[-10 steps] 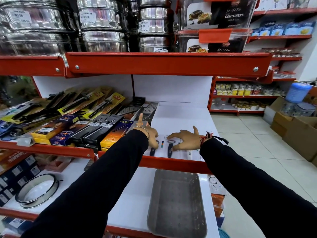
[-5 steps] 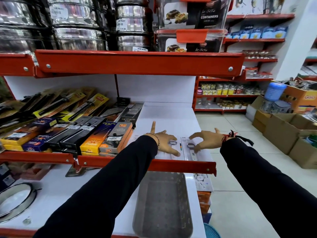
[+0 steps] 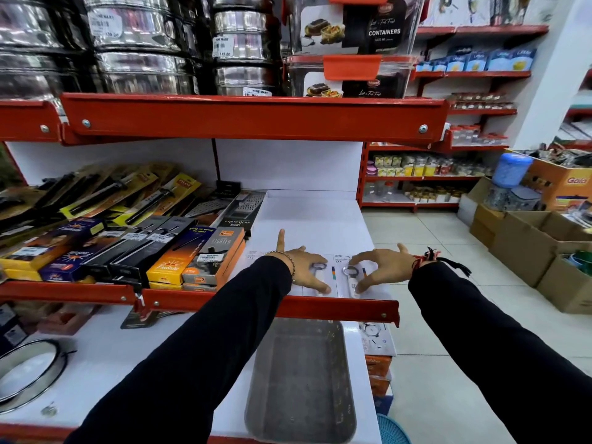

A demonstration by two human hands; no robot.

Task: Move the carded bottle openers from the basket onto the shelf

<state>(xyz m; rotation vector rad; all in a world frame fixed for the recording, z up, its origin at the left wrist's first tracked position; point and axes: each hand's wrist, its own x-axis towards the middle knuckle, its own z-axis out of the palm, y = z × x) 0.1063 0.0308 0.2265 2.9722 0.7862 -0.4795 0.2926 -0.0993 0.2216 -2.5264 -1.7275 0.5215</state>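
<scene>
Two carded bottle openers lie flat, side by side, at the front of the white shelf, just behind its red lip. Left hand rests on the left card, fingers spread, index pointing away. Right hand arches over the right card, fingertips touching it, fingers wide. Grey basket sits on the lower shelf, beneath. Boxed lighters stand to the left.

Bright, even shop lighting. Glare streaks on the steel tins up above the hands. Fisheye bends the edges, and the sleeves nearest the camera look soft.
</scene>
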